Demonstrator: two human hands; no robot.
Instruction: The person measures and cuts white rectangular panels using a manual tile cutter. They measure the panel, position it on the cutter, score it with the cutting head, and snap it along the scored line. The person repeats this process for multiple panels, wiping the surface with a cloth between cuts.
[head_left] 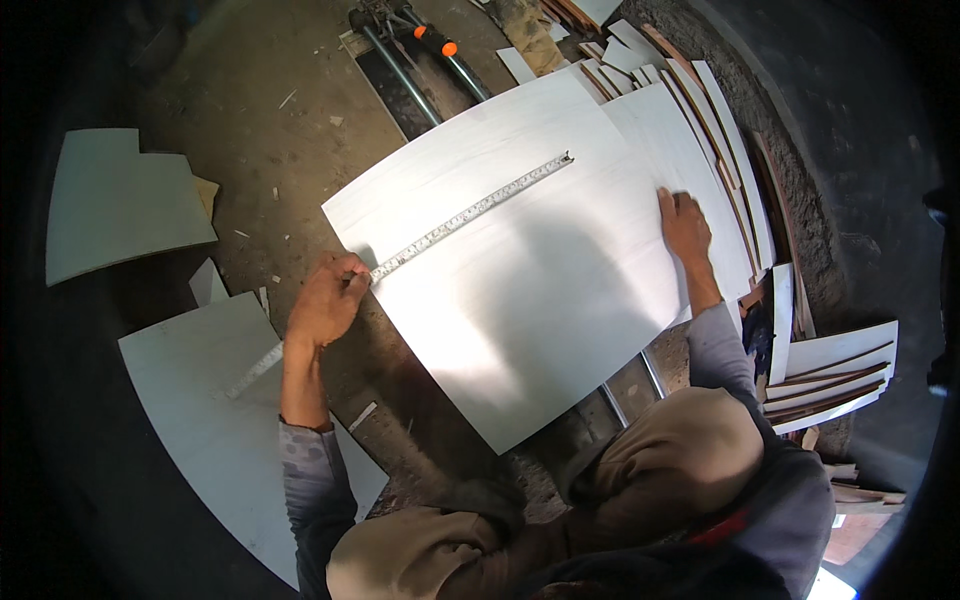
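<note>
A large white tile [480, 330] lies in front of me, across the metal rails of what looks like a manual tile cutter [400, 75]. Stretched diagonally over the tile is a tape measure's blade [470, 213], its hooked end resting on the surface toward the far right. My left hand [325, 298] pinches the blade at the tile's left edge. More of the blade shows dimly beyond my wrist; the case is not visible. At the tile's right edge rests my right hand [686, 235], thumb and fingers apart, holding no tool.
Another white tile [220, 400] lies at the lower left, and a notched one [120, 205] farther off. Stacked tiles and cut strips [715, 150] line the right side, with more strips [835, 375] nearer. An orange-marked handle [435, 40] stands beyond the tile. Small chips litter the floor.
</note>
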